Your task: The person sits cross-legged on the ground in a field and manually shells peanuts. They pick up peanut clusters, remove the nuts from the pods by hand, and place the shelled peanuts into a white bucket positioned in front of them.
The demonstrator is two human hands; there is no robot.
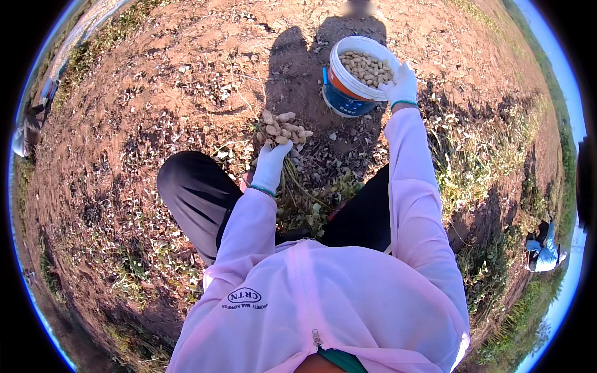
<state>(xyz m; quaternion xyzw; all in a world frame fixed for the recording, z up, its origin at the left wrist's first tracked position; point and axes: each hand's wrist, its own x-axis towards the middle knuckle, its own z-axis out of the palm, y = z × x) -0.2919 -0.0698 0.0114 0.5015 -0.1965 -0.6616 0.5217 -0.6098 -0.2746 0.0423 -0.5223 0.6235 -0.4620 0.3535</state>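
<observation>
My left hand (273,161), in a white glove with a green cuff, is closed around a peanut plant just below its cluster of unshelled peanuts (282,128). The plant's stems (298,184) and leaves trail down between my knees. A plastic bucket (347,95), white-rimmed with a blue and orange side, stands ahead on the soil, tilted a little. Many loose unshelled peanuts (366,68) lie inside it. My right hand (402,86), gloved the same way, grips the right side of the bucket's rim; its fingers partly hide that edge.
Dry soil (186,79) strewn with dead leaves surrounds me. Green peanut plants (466,172) lie to the right. One person (544,249) is bent over at the far right, and another person (29,133) is at the far left edge. My bent knee (191,182) is beside my left arm.
</observation>
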